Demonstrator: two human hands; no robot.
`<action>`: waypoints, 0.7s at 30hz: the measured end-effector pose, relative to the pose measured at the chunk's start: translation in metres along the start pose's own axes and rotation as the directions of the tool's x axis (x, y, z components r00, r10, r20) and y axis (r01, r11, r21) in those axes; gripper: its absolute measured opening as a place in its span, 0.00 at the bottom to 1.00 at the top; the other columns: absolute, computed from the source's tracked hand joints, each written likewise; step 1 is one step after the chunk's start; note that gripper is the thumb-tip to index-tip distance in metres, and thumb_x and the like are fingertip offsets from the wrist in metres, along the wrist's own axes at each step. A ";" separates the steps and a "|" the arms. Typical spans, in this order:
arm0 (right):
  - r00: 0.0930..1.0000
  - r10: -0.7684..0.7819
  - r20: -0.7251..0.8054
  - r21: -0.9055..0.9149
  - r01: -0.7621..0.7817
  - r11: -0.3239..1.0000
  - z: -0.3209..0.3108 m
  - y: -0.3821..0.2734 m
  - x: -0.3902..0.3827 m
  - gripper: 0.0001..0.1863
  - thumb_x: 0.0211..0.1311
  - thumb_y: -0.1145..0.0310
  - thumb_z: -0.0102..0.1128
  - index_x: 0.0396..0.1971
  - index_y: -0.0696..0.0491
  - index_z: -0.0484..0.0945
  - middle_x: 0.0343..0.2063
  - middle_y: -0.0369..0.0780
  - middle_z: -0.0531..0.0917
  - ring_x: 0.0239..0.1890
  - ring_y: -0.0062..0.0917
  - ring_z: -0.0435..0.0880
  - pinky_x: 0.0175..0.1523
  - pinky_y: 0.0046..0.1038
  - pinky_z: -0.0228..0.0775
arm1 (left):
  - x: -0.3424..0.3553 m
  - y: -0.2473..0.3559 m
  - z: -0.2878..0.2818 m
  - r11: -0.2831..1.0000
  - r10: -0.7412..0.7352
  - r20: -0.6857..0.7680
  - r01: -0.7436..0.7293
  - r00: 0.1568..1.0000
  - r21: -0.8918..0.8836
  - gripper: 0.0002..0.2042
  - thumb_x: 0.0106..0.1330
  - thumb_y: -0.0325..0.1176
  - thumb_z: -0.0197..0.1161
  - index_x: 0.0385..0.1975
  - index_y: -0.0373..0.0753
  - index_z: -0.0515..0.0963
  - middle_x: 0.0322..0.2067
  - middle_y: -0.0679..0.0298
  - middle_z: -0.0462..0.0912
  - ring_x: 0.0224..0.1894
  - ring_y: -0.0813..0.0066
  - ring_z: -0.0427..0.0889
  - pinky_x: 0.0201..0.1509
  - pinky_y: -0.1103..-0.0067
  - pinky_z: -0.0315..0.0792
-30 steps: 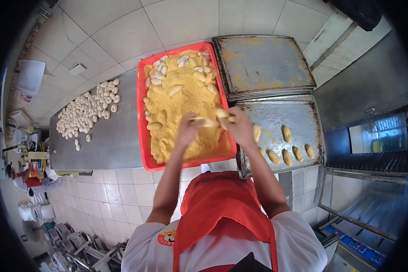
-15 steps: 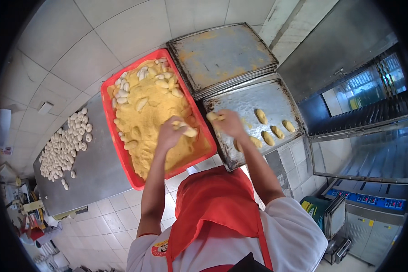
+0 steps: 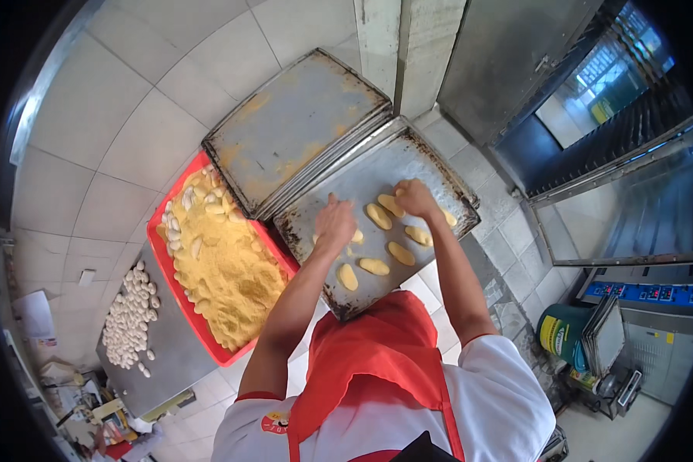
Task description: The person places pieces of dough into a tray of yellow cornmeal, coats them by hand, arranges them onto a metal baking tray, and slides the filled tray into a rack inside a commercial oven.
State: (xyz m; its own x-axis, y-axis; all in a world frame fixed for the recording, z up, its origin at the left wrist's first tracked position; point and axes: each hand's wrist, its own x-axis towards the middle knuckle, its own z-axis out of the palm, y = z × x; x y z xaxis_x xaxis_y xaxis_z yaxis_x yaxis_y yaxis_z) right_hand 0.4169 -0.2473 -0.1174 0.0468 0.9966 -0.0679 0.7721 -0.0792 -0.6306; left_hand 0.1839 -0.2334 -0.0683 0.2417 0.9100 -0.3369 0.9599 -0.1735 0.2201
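Note:
Both hands are over a worn metal baking tray (image 3: 301, 217) that bears several oval dough pieces coated in yellow crumbs. My left hand (image 3: 335, 222) is above the tray's left part, fingers apart, with no dough visible at the fingertips. A coated piece (image 3: 358, 236) shows beside it, partly covered. Farther right, my right hand (image 3: 416, 199) has its fingers closed on a small coated dough piece (image 3: 400, 190), mostly hidden by the fingers. Just below them is another coated piece (image 3: 390, 205). Several more, such as one dough piece (image 3: 374, 266), lie nearer me.
A red tub (image 3: 199, 327) of yellow crumbs with pale dough pieces stands left of the tray. Stacked trays (image 3: 300, 115) rise behind. Many white dough pieces (image 3: 128, 316) cover part of a metal table (image 3: 179, 356) at left. A metal-framed glass door (image 3: 624, 212) stands at right.
The view has swung right, toward the tray. My left hand has gone from above the crumb tub to above the tray, its dough piece no longer visible. My right hand has moved farther across the tray.

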 end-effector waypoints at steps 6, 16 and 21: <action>0.987 0.135 -0.089 0.243 -0.110 0.964 -0.046 0.039 0.009 0.14 0.47 0.70 0.66 0.37 0.55 0.83 0.29 0.46 0.86 0.31 0.34 0.85 0.39 0.32 0.75 | 0.019 0.068 0.008 0.934 0.258 -0.086 -0.271 0.962 -0.235 0.15 0.59 0.40 0.68 0.45 0.46 0.83 0.47 0.56 0.77 0.50 0.56 0.79 0.52 0.64 0.74; 0.980 -0.199 -0.022 -0.091 0.196 0.976 -0.056 0.051 0.003 0.09 0.54 0.71 0.61 0.36 0.54 0.80 0.43 0.46 0.80 0.50 0.45 0.77 0.51 0.40 0.72 | 0.037 0.080 0.018 0.925 0.288 -0.093 -0.302 0.953 -0.229 0.15 0.58 0.41 0.69 0.44 0.45 0.83 0.47 0.57 0.80 0.52 0.55 0.78 0.56 0.66 0.71; 0.993 -0.067 -0.099 0.076 0.074 0.994 -0.055 0.027 -0.017 0.07 0.57 0.69 0.59 0.35 0.53 0.81 0.39 0.47 0.82 0.45 0.46 0.80 0.49 0.44 0.73 | 0.001 -0.021 0.003 0.956 0.135 -0.049 -0.143 0.990 -0.254 0.19 0.54 0.40 0.72 0.45 0.45 0.81 0.43 0.59 0.82 0.50 0.56 0.79 0.56 0.67 0.71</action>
State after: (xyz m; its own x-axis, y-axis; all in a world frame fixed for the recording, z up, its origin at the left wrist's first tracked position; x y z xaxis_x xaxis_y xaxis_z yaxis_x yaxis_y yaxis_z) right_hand 0.4723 -0.2655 -0.0908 0.0576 0.9970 0.0509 0.7233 -0.0066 -0.6905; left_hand 0.1642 -0.2302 -0.0755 0.3621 0.8956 -0.2585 0.8473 -0.2007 0.4917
